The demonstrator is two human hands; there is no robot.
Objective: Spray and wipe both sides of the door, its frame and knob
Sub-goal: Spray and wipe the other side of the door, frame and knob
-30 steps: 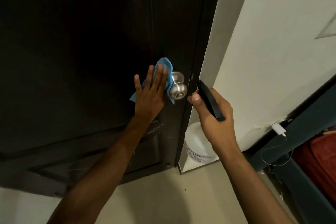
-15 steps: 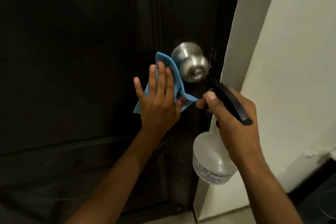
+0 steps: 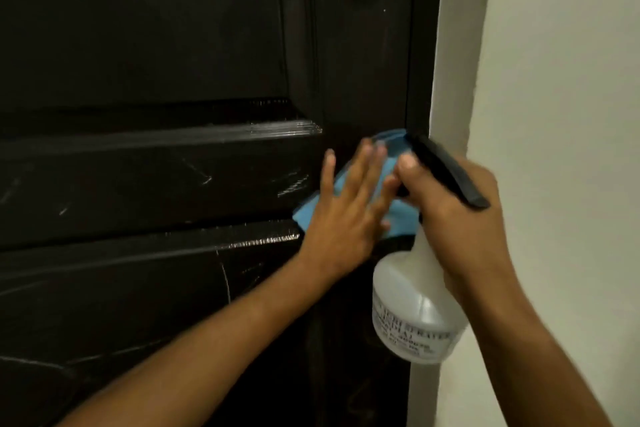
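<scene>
Blue cloth (image 3: 391,163) under flat left hand (image 3: 349,215)

Off to the right of the gripping hands runs a plain, off-white painted wall (image 3: 561,80), its pale vertical corner edge (image 3: 450,62) standing just above the grip.

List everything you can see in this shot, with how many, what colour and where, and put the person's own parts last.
door: one, dark brown, fills left and centre, streaked with wet marks
door frame: one, dark brown, along the door's right edge
wall: one, off-white, right side
cloth: one, blue, flat against the door under the left hand
spray bottle: one, translucent white with black trigger head, lower right of centre
left hand: one, fingers straight, presses the cloth
right hand: one, grips the spray bottle's neck
</scene>
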